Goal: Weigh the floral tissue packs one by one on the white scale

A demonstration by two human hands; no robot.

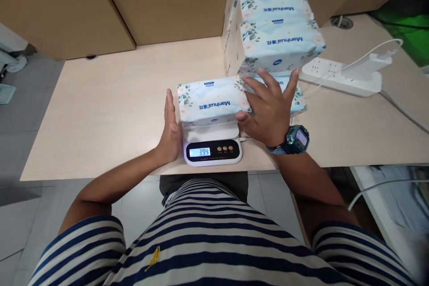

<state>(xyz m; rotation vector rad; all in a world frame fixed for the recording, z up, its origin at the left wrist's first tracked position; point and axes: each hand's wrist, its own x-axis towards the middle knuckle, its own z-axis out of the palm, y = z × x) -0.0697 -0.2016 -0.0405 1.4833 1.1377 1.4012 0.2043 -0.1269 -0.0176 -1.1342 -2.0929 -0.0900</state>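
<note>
Mid-frame, the spread right hand (270, 109) is touching 1 blue-white floral rectangular pack (211, 100); the left hand (170, 132), fingers together, is flanking it.

Soft, fairly bright light covers the tabletop (110, 111) (the display (199, 152) glows), while the right-hand corners darken and blur.

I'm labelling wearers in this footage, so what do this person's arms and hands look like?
Both the left hand and right hand are ungloved. Short sleeves carry navy and off-white stripes. The right wrist wears a chunky digital watch with a dark blue strap; the left wrist has none.
</note>
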